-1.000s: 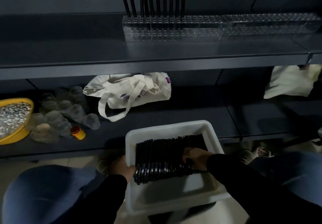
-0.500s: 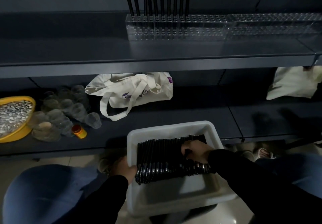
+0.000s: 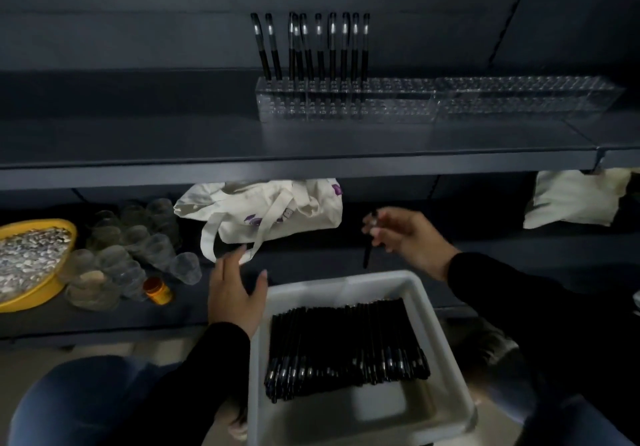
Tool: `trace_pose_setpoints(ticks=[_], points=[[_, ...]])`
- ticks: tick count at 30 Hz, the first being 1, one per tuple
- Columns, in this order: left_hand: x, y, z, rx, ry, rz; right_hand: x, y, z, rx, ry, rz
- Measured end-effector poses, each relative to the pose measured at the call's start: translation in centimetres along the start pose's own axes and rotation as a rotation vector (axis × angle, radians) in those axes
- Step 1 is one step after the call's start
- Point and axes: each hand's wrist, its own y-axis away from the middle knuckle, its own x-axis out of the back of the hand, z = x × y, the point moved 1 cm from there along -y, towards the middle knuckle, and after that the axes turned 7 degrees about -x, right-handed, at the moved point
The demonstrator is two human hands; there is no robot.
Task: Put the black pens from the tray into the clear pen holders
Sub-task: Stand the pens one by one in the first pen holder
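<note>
Now, pen in hand: the right hand (image 3: 407, 237) pinches one black pen (image 3: 369, 244) in its fingers. The pen hangs almost straight up and down, above the far edge of the tray and clear of it.
Pens left: a thick row of black pens (image 3: 346, 341) lies flat in the white tray (image 3: 446, 334), packed side by side. Their long way runs from the near side of the tray to the far side.
Pens done: nine or so black pens (image 3: 311, 47) stand upright in the left end of the clear pen holders (image 3: 440, 99). The middle and right end have many free holes.
Where the holders are: they sit on the upper shelf (image 3: 311, 140), toward its back, right of the middle. That is up and away from the right hand, a little to its left.
Which hand is nearer: the right hand, I think. It has the pen and sits more under the holders.
Left hand: the left hand (image 3: 235, 289) is flat and loose, fingers spread. It holds nothing and floats just beside the tray's far left corner.
Next move, my guess: lift the pen up to the shelf, keep it standing, and drop it in a free hole next to the last pen.
Other things: a white cloth bag (image 3: 270, 217), clear cups (image 3: 131, 248), a small orange cap (image 3: 157, 289) and a yellow bowl (image 3: 41, 293) sit on the lower shelf.
</note>
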Motion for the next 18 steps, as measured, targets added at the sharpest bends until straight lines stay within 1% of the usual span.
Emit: trace_pose_setpoints(ticks=[2,3,5,6,9,11,13,16,18], points=[[1.3,-2.9,2.6,-0.142,0.048,0.109,1.9,-0.5,-4.2,0.115,-0.051,0.042],[1.9,-4.5,3.8,-0.185,0.055,0.146,2.8,-0.7,-6.5,0.167,-0.101,0.07],[2.7,-8.1,5.8,-0.21,0.061,0.187,4.9,-1.6,-10.2,0.258,-0.187,0.149],[2.9,-9.9,6.7,-0.204,0.06,0.187,5.7,-2.2,-11.9,0.294,-0.19,0.188],[2.9,-14.8,8.6,-0.204,0.019,0.164,8.0,-4.8,-16.2,0.364,-0.147,0.296],[2.6,-17.6,9.4,-0.178,0.015,0.14,9.4,-7.0,-18.3,0.385,-0.15,0.396],[2.1,-20.4,9.5,-0.113,0.025,0.061,10.4,-9.1,-20.0,0.388,-0.161,0.47],[1.3,-23.0,9.2,-0.054,0.018,-0.09,11.0,-11.7,-21.2,0.371,-0.155,0.506],[0.8,-23.4,9.0,-0.065,-0.025,-0.092,10.9,-13.0,-21.3,0.362,-0.163,0.521]])
